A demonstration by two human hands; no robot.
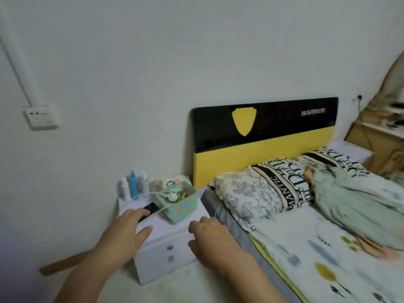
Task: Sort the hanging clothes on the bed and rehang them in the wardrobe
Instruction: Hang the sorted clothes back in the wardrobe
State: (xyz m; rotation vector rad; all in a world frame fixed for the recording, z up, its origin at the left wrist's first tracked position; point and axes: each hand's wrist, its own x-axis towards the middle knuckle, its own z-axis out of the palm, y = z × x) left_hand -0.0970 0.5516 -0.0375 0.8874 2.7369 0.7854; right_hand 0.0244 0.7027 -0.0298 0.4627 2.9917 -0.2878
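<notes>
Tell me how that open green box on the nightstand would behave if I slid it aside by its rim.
The green box looks like soft fabric, so its rim would probably flex rather than push cleanly. It seems light and loosely filled, so it may tip. A white cable runs into it and could drag toward the bottles.

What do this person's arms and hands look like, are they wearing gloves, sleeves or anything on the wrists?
Both arms are bare as far as the picture shows: no sleeves, no gloves. The left hand and right hand carry no rings, watch or bracelet that I can see. The view is a little soft, so fine marks cannot be told.
</notes>
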